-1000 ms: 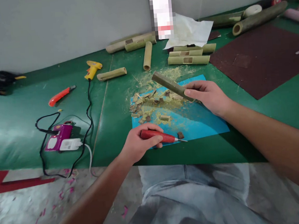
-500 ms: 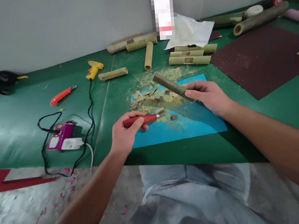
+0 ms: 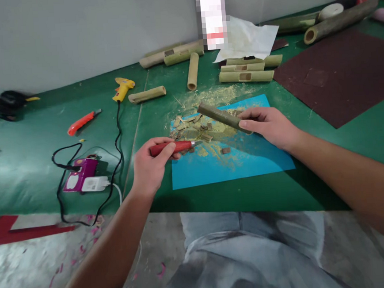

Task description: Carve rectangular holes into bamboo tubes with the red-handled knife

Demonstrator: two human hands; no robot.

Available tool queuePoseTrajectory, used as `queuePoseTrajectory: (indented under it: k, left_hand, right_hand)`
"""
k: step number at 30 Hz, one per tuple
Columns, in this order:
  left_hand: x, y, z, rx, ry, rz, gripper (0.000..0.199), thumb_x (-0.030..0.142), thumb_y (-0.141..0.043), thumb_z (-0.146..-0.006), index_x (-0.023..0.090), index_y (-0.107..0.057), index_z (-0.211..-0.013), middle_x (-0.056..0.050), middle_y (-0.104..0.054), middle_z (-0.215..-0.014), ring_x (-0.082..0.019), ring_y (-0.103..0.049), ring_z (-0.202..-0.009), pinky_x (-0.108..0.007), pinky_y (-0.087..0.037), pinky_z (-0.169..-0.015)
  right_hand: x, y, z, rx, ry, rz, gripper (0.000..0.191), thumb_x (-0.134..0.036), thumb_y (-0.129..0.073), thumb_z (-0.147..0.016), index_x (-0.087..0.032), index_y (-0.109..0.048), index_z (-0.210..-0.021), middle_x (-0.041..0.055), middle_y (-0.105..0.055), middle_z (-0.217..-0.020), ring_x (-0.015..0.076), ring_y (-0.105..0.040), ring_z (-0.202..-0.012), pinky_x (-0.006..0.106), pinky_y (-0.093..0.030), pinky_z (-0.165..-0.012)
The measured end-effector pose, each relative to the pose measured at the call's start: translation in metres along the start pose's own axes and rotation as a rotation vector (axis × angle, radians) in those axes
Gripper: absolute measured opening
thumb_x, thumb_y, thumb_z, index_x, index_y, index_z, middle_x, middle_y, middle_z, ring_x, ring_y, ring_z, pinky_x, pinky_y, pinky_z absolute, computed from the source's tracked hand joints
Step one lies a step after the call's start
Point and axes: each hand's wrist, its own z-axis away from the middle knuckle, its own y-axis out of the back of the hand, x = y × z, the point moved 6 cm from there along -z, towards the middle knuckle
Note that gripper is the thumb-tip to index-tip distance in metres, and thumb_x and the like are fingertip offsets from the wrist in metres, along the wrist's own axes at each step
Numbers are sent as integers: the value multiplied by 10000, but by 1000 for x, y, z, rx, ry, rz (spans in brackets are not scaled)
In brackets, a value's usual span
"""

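Observation:
My left hand (image 3: 155, 162) is wrapped round the red handle of a small tool (image 3: 179, 147), its thin metal tip pointing right over a blue sheet (image 3: 207, 171). In my right hand (image 3: 268, 127) is the near right end of a green bamboo tube (image 3: 221, 116), which slants up to the left above the sheet. Chips of bamboo (image 3: 206, 137) and yellowish sawdust (image 3: 223, 95) lie beneath and behind the tube.
Cut bamboo tubes (image 3: 246, 76) lie at the back of the green table (image 3: 170, 203). On the left are a yellow glue gun (image 3: 123, 89), a red cutter (image 3: 83, 122) and a purple power block (image 3: 80, 175) with cables. A dark brown sheet (image 3: 346, 78) lies at the right.
My left hand has moved left with the red-handled tool, away from the bamboo tube. The far end of the tube has dipped slightly. The view has shifted a little.

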Motion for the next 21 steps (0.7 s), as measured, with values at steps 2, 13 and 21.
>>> queuePoseTrajectory:
  k: [2, 13, 21]
  left_hand:
    - [3, -4, 6, -70, 8, -1, 278, 426, -816, -818, 184, -766, -946, 2, -768, -667, -167, -735, -602, -285, -619, -679]
    - [1, -7, -3, -62, 28, -62, 321, 437, -840, -791, 169, -775, -956, -9, -762, -660, -188, -756, -628, -290, -614, -685]
    - [6, -1, -7, -125, 19, -71, 235, 421, -829, -747, 200, -773, -806, 18, -677, -568, -157, -641, -518, -275, -532, -578]
  right_hand:
    - [0, 0, 0, 0, 4, 7, 401, -626, -859, -745, -246, -804, -858, 26, -716, -828, 189, -579, -747, 356, -444, -699]
    - [0, -1, 2, -18, 0, -15, 387, -607, -861, -750, -249, -786, -876, 16, -699, -811, 190, -580, -732, 364, -464, -702]
    - [0, 0, 1, -16, 8, 0, 366, -586, -863, -757, -248, -797, -882, 25, -704, -817, 194, -583, -730, 364, -461, -685]
